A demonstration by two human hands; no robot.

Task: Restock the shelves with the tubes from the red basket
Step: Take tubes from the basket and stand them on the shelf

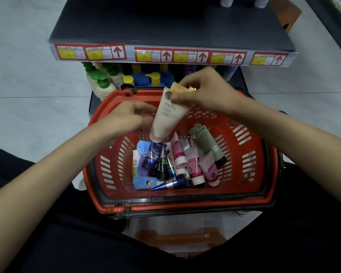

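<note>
A red basket (250,170) stands on the floor between my knees, with several tubes (185,162) heaped in its bottom. My right hand (207,89) pinches the crimped end of a pale pink-white tube (168,117), which hangs cap-down over the basket. The same hand also holds a small yellow-orange tube (180,88) with a gold cap. My left hand (129,115) hovers over the basket's far left rim beside the pale tube, fingers curled; whether it touches the tube is unclear.
A dark shelf (165,22) with red-and-yellow price labels (165,55) juts out just beyond the basket. Below it stand green-capped white bottles (101,83) and blue bottles with yellow caps (148,76). An orange stool (177,239) is under me.
</note>
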